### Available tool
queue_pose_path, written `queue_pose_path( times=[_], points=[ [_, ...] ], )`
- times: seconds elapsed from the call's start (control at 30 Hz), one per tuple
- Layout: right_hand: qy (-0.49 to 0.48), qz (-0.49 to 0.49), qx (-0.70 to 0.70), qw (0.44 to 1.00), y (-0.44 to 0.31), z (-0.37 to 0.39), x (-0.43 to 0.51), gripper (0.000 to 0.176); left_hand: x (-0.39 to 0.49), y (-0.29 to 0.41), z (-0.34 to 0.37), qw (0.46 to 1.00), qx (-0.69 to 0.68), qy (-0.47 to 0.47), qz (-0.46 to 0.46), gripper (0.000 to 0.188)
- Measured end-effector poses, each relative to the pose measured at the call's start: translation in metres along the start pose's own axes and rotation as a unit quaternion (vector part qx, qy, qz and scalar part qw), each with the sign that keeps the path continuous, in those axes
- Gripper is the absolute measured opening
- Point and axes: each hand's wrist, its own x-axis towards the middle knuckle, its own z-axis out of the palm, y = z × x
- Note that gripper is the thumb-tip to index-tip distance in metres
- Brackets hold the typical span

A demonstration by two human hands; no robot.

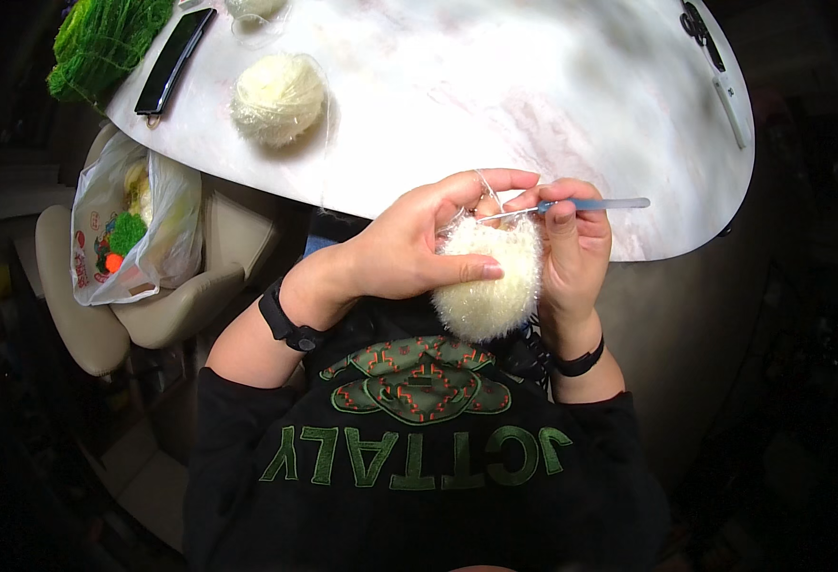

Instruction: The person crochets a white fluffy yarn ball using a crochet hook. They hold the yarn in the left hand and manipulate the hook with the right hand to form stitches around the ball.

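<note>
My left hand [419, 243] grips a fluffy cream crocheted piece [490, 300], thumb across its front, with a strand of yarn running over the raised index finger. In my right hand [576, 243] is a crochet hook [594, 204] with a blue-grey handle; its metal shaft reaches to the top edge of the piece. Whether the tip is inside a stitch cannot be told. Left of my hands, a ball of cream fuzzy yarn [278, 100] rests on the marbled table [405, 93], a thin strand trailing from it towards the table's near edge.
A black phone [174, 63] and green yarn [108, 53] lie at the table's left. Another pale ball [256, 7] is cut off at the top. Dark scissors [696, 25] and a white device [732, 111] lie far right. A plastic bag [176, 229] of yarn sits on a beige chair [76, 300].
</note>
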Motion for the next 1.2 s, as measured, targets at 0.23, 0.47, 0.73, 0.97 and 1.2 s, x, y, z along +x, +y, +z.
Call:
queue_pose_path(
  times=[0.23, 0.47, 0.73, 0.97, 1.2],
  points=[
    [-0.059, 0.007, 0.022, 0.998, -0.002, -0.007, 0.007, 0.021, -0.002, 0.006, 0.001, 0.999, -0.024, 0.029, -0.033, 0.07],
    [-0.12, -0.075, -0.102, 0.985, -0.016, -0.015, 0.01, 0.023, -0.004, 0.008, 0.0, 0.995, -0.055, 0.073, -0.049, 0.042],
    [-0.118, -0.295, -0.244, 0.916, -0.009, -0.013, 0.01, 0.022, -0.006, 0.011, 0.006, 0.987, -0.113, 0.088, -0.073, 0.036],
    [-0.116, -0.345, -0.246, 0.898, 0.0, -0.011, 0.007, 0.02, -0.006, 0.011, 0.011, 0.986, -0.143, 0.073, -0.049, 0.046],
    [-0.166, -0.402, -0.496, 0.751, -0.012, -0.005, 0.009, 0.023, -0.007, 0.009, 0.016, 0.979, -0.148, 0.131, -0.045, 0.062]
  ],
)
